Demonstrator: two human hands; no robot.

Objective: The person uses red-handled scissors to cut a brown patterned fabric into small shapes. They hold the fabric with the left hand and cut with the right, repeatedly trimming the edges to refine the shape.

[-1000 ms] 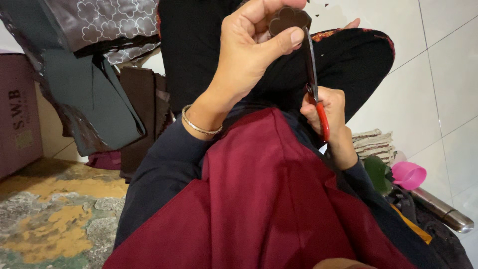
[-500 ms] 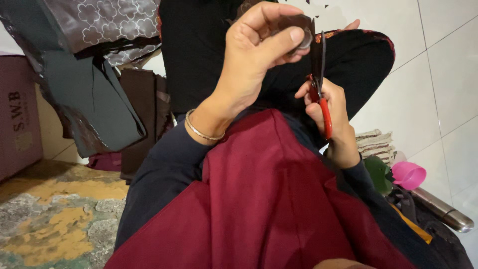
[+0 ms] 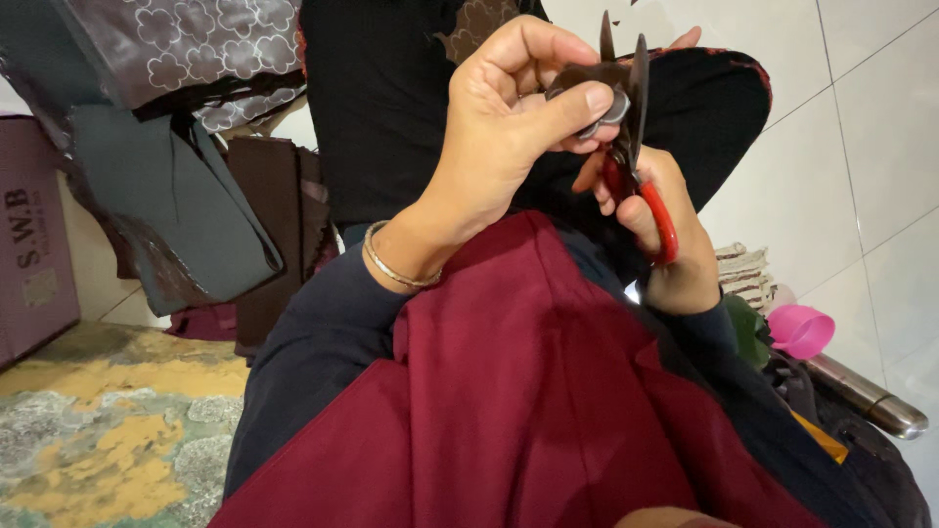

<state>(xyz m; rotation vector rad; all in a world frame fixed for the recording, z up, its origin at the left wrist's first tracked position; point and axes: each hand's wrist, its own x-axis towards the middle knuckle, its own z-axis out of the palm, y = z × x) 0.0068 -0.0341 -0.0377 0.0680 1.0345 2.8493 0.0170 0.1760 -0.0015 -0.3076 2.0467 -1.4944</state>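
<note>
Fabric piece: a small dark brown scrap [image 3: 577, 78] in the upper centre of the frame, pinched between thumb and fingers, with a small grey round piece [image 3: 608, 110] against it under the thumb tip; what that piece is cannot be made out.
Scissors: red-handled scissors [image 3: 634, 127], blades parted and pointing up, standing on either side of the scrap's upper edge.
Left hand: the left hand [image 3: 509, 117] is closed on the scrap, thumb pressed over the fingers; a thin gold bangle [image 3: 396, 269] circles the wrist.
Right hand: the right hand [image 3: 665, 235] is wrapped around the red handle just right of centre, touching the left hand's fingertips.
Hidden: the scissors' lower handle loop is covered by the fingers; both forearms vanish under a maroon cloth [image 3: 528, 411] filling the lower middle.
Package: a purple box [image 3: 34, 244] at the left edge, cut off by the frame, with pale lettering on its side.
Other things: grey and patterned fabric [image 3: 176, 147] hanging at upper left; a pink plastic cup [image 3: 802, 330] at right above a metal tube [image 3: 866, 396]; a stack of folded cloth [image 3: 743, 269] behind the right wrist.
Surface and room: white tiled floor [image 3: 861, 147] on the right; a worn yellow and grey mat [image 3: 98, 430] at lower left.
</note>
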